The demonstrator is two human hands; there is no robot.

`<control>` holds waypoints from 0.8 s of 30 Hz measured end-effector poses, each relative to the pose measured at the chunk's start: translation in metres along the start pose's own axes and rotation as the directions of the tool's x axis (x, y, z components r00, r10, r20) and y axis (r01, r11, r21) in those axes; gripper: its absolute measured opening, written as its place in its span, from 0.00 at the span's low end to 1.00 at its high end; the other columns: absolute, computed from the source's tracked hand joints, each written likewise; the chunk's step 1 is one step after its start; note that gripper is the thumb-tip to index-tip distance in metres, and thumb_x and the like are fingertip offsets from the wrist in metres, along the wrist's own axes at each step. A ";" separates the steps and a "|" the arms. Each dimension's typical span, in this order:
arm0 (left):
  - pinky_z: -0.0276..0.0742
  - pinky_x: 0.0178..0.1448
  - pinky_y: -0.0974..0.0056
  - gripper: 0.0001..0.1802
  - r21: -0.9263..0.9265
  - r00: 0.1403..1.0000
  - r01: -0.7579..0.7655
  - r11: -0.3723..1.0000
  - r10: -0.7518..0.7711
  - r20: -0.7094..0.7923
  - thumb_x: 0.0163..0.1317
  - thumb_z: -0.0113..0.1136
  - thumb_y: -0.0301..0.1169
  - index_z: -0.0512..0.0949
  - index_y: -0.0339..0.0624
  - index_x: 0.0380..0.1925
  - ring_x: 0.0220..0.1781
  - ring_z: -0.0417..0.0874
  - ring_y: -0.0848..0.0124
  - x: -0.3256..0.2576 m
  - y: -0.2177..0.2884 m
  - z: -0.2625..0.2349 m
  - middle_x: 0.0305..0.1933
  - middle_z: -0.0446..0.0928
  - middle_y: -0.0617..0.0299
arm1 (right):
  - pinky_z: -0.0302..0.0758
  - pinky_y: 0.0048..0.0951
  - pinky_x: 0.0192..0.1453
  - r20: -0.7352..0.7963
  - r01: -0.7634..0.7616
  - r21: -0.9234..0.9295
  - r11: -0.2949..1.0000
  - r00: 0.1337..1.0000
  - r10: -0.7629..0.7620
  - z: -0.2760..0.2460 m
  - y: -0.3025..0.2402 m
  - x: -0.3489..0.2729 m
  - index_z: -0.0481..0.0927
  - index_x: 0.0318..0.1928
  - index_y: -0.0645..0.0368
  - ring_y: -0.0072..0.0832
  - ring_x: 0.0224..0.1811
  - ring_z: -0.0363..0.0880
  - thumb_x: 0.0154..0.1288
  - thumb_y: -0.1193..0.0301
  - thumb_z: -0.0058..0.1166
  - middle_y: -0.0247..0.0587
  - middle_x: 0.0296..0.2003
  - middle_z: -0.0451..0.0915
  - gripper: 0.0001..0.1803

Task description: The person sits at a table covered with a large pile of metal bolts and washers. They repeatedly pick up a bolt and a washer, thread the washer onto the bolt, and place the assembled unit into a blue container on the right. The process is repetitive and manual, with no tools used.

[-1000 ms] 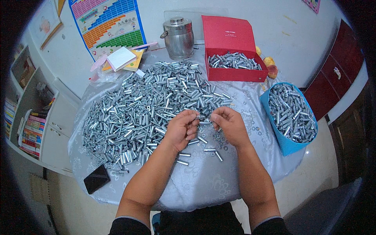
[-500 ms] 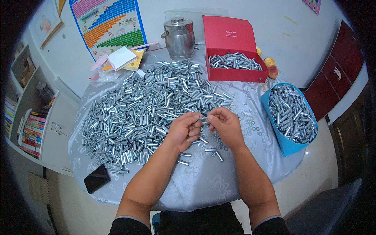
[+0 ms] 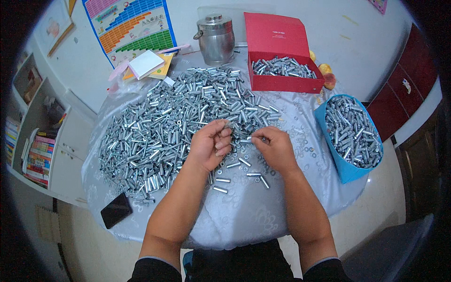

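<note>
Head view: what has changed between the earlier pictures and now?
The left hand has moved leftward and slightly farther from the body, widening its gap from the right hand. What either grips is too small to tell. The tube pile, red box, blue bin and phone stayed put.

I look through one head-worn fisheye, aimed down and forward from close above the near edge of the round, silver-grey cloth-covered table point(image 3: 218, 209); the bare left hand point(image 3: 206, 143) sits near mid-frame, the white wall point(image 3: 340, 26) beyond.
</note>
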State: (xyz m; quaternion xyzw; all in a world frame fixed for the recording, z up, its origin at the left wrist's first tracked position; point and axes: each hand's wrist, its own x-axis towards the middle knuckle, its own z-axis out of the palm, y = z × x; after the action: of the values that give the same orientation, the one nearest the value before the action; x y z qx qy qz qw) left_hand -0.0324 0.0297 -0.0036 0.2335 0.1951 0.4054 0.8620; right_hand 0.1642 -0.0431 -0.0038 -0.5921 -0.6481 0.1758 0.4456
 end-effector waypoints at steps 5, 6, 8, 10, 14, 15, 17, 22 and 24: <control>0.56 0.14 0.73 0.07 0.024 1.000 0.003 1.000 -0.003 -0.020 0.68 0.52 0.32 0.74 0.41 0.40 0.16 0.63 0.79 0.001 0.001 -0.002 0.27 0.72 0.64 | 0.77 0.39 0.42 0.208 0.330 -0.247 0.911 0.936 -0.283 0.017 0.015 -0.004 0.84 0.33 0.56 0.40 0.37 0.80 0.52 0.72 0.63 0.42 0.32 0.81 0.06; 0.56 0.14 0.73 0.07 0.037 1.000 0.003 0.999 -0.003 -0.014 0.68 0.52 0.33 0.74 0.41 0.40 0.16 0.63 0.79 0.001 0.000 -0.003 0.27 0.72 0.65 | 0.77 0.39 0.42 0.211 0.318 -0.276 0.907 0.941 -0.265 0.019 0.013 -0.003 0.83 0.33 0.56 0.40 0.37 0.80 0.52 0.72 0.63 0.42 0.32 0.80 0.06; 0.56 0.14 0.73 0.08 0.055 1.000 0.008 0.998 -0.007 -0.012 0.68 0.53 0.33 0.73 0.42 0.40 0.16 0.63 0.79 0.001 -0.002 -0.004 0.27 0.71 0.65 | 0.77 0.39 0.42 0.215 0.292 -0.332 0.897 0.949 -0.230 0.023 0.009 -0.001 0.83 0.33 0.56 0.40 0.38 0.80 0.52 0.71 0.64 0.41 0.31 0.79 0.07; 0.56 0.14 0.73 0.08 0.063 1.000 0.014 0.998 -0.013 -0.014 0.68 0.53 0.34 0.73 0.42 0.40 0.16 0.62 0.79 0.002 -0.003 -0.002 0.26 0.71 0.65 | 0.77 0.40 0.44 0.222 0.230 -0.361 0.904 0.963 -0.156 0.025 0.005 -0.001 0.82 0.34 0.55 0.41 0.39 0.80 0.52 0.70 0.64 0.41 0.32 0.79 0.08; 0.54 0.14 0.73 0.08 0.104 0.999 0.014 0.994 -0.008 -0.051 0.68 0.52 0.34 0.73 0.42 0.40 0.16 0.61 0.79 0.001 -0.004 -0.002 0.26 0.69 0.66 | 0.76 0.44 0.45 0.277 0.160 -0.400 0.903 0.960 -0.048 0.022 -0.006 -0.002 0.80 0.34 0.58 0.45 0.43 0.80 0.54 0.67 0.62 0.46 0.34 0.78 0.09; 0.54 0.14 0.73 0.08 0.110 0.998 0.015 0.994 -0.009 -0.056 0.68 0.52 0.33 0.73 0.42 0.40 0.16 0.61 0.79 0.001 -0.004 -0.001 0.26 0.69 0.66 | 0.76 0.44 0.46 0.277 0.158 -0.399 0.903 0.960 -0.046 0.021 -0.007 -0.003 0.79 0.33 0.59 0.45 0.42 0.80 0.54 0.68 0.62 0.46 0.34 0.78 0.09; 0.54 0.14 0.73 0.07 0.121 0.998 0.017 0.993 -0.009 -0.067 0.68 0.52 0.33 0.73 0.42 0.39 0.16 0.60 0.79 0.000 -0.005 0.003 0.25 0.69 0.66 | 0.76 0.45 0.46 0.277 0.155 -0.396 0.905 0.960 -0.043 0.017 -0.007 -0.007 0.79 0.33 0.59 0.46 0.42 0.80 0.55 0.68 0.61 0.47 0.34 0.77 0.09; 0.54 0.15 0.73 0.07 0.181 0.996 0.016 0.983 -0.001 -0.084 0.67 0.52 0.33 0.73 0.42 0.39 0.16 0.60 0.79 0.000 -0.009 0.005 0.25 0.68 0.66 | 0.76 0.46 0.45 0.222 0.032 -0.280 0.960 0.975 0.032 0.015 -0.005 -0.006 0.77 0.32 0.62 0.48 0.39 0.80 0.57 0.69 0.59 0.49 0.31 0.78 0.09; 0.53 0.15 0.73 0.07 0.197 0.995 0.021 0.980 -0.001 -0.101 0.67 0.53 0.33 0.73 0.42 0.39 0.16 0.60 0.80 -0.002 -0.010 0.007 0.25 0.68 0.67 | 0.75 0.45 0.44 0.195 -0.007 -0.209 0.978 0.980 0.049 0.012 -0.006 -0.004 0.77 0.31 0.62 0.48 0.38 0.80 0.57 0.70 0.58 0.50 0.31 0.78 0.08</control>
State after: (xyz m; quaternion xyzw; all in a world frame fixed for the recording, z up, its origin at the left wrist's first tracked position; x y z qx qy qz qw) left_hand -0.0237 0.0210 -0.0032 0.2962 0.2787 0.3904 0.8259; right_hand 0.1508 -0.0441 -0.0074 -0.6238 -0.6958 0.1719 0.3118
